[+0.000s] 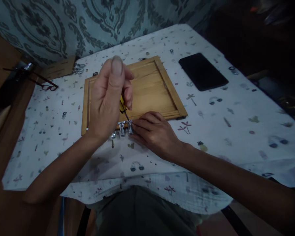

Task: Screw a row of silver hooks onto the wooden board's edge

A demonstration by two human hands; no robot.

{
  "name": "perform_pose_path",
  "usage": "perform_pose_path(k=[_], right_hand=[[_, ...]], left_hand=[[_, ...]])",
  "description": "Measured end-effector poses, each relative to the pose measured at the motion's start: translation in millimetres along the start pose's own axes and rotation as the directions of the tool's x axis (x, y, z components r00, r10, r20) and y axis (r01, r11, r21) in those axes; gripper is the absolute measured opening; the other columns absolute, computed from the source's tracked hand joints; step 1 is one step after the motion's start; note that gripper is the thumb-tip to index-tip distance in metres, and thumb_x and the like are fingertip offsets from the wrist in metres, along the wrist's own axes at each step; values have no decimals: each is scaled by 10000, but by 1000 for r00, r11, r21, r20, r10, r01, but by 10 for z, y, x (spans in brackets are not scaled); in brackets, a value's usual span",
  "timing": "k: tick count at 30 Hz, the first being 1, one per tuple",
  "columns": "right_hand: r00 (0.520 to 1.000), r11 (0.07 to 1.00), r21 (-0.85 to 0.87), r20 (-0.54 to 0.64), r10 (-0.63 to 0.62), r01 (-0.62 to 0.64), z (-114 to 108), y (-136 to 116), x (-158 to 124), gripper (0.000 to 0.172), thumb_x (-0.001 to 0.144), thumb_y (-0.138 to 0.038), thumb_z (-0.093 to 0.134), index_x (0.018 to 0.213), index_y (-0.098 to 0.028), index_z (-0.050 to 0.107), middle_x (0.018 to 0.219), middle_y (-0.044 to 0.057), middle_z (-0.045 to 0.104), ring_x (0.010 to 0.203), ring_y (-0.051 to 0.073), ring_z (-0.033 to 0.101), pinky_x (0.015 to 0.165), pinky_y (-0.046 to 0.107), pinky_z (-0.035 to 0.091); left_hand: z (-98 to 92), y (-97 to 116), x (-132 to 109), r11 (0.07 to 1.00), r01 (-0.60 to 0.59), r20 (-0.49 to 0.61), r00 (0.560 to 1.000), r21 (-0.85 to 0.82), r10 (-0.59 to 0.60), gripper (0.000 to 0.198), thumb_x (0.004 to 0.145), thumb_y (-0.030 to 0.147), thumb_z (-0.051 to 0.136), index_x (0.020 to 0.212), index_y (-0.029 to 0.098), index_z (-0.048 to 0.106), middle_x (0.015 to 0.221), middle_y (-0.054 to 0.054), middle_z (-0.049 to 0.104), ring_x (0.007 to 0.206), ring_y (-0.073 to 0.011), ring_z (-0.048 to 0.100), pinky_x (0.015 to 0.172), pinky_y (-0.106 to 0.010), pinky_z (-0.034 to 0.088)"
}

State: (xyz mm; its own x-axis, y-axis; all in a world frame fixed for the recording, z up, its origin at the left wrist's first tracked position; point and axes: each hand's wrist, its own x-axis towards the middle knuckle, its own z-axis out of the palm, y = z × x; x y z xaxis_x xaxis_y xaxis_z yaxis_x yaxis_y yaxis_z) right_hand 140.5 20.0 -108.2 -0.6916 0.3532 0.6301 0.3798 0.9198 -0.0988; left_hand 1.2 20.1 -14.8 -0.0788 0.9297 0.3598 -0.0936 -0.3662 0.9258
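A flat wooden panel with a raised frame (pixel 149 88) lies on the patterned cloth in front of me. At its near edge sits a small metal hinge (pixel 124 127). My left hand (pixel 108 98) is raised above it, fingers closed round a screwdriver with a yellow handle (pixel 123 106) whose tip points down at the hinge. My right hand (pixel 153 131) rests on the cloth, fingertips pressed against the right end of the hinge and the panel's edge.
A black phone (pixel 203 71) lies face down at the back right. Red-framed glasses (pixel 46 86) sit at the far left by a dark object. A brown cardboard piece (pixel 60 68) lies behind the panel. The table edge (pixel 137 200) is near my lap.
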Motion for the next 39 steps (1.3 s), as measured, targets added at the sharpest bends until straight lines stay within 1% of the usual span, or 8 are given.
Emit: perform_pose_path(k=[5,13,19,23,28,31,35,39], right_hand=[[1000,1000,3,31,-1,1,-6,6,3,239,939,-301,536,864,-153,708,924,61,730,869,214,566,816,378,432],[1000,1000,-13,8,-2,2,6,4,-2,208,924,-286,563,853,-155,708,908,61,726,863,211,553,832,377,427],[1000,1000,-19,6,8,-8,-11,1,4,208,921,-298,571,857,-159,713,932,37,731,878,203,559,857,362,433],[1000,1000,-8,14,16,-16,-10,0,0,205,930,-302,558,872,-181,714,959,32,730,900,201,563,862,365,428],[1000,1000,-10,-4,-6,6,3,2,-2,202,918,-284,575,891,-143,717,943,56,734,887,208,560,824,369,434],[1000,1000,-7,12,-3,3,6,2,-5,211,920,-299,571,876,-152,716,934,51,736,871,210,565,810,369,434],[1000,1000,-6,8,-6,6,3,0,-3,202,903,-289,599,871,-124,711,921,58,735,859,214,565,815,365,426],[1000,1000,-10,-23,-12,12,-3,-3,11,184,891,-271,617,850,-119,713,908,55,734,847,210,559,818,352,415]], left_hand=[[120,-7,-94,999,-2,-114,993,-48,-4,380,876,506,544,646,203,549,415,70,256,347,-76,196,354,-268,134],[88,-14,64,982,136,79,989,-132,-126,378,850,468,603,612,185,523,366,104,179,299,-40,117,327,-215,112],[-13,45,109,965,206,261,952,-161,-160,414,975,216,277,617,177,480,410,84,155,304,-33,64,328,-176,111],[-89,40,127,962,204,337,932,-183,-134,356,945,163,309,639,173,491,459,79,145,331,-29,63,352,-169,123],[-26,-38,60,994,26,52,998,-110,-20,278,931,279,482,674,176,506,459,58,314,353,-56,258,360,-202,228],[46,-49,-4,995,-56,-117,992,-88,46,280,897,348,567,689,168,518,483,53,373,390,-68,318,379,-221,252],[95,-27,-21,990,10,-79,997,-142,-22,363,955,305,434,625,176,512,424,80,194,361,-61,109,356,-225,107],[98,-24,42,984,74,-34,996,-162,-81,393,954,270,402,591,182,527,422,83,131,332,-59,85,349,-219,141]])
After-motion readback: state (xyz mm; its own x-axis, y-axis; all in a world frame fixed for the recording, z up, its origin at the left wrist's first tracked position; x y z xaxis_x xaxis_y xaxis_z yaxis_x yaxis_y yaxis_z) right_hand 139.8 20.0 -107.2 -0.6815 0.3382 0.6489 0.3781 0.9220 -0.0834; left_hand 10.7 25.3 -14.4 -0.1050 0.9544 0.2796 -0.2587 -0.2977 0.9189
